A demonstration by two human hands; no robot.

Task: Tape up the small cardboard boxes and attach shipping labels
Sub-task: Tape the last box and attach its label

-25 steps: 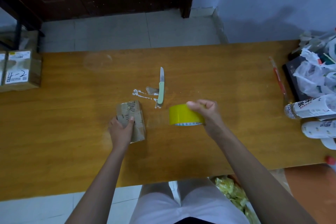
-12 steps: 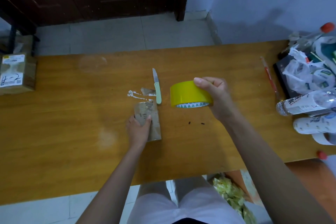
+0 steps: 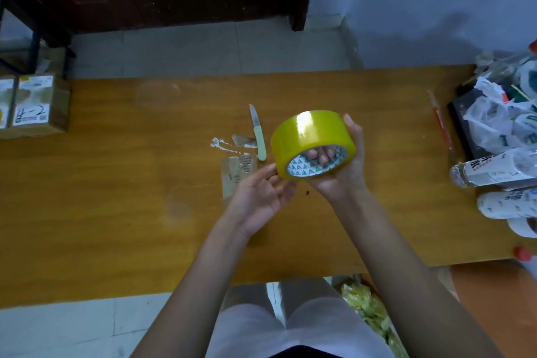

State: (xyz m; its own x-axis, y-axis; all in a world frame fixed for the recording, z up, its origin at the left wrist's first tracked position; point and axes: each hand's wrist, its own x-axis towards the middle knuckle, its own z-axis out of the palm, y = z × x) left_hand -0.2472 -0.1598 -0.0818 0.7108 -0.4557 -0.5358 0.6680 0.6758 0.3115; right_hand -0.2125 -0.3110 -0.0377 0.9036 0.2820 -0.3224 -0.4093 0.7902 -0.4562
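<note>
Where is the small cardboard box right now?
In the head view the small cardboard box lies flat on the wooden table near its centre, just this side of the green-handled knife, partly hidden behind the left hand.

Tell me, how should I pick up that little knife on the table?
Take the knife by its pale green handle, the end nearer the person, coming from above with fingers on its two long sides. It lies flat on the table with the metal blade pointing away, so a hand coming from the near side probably stays clear of the blade.
</note>
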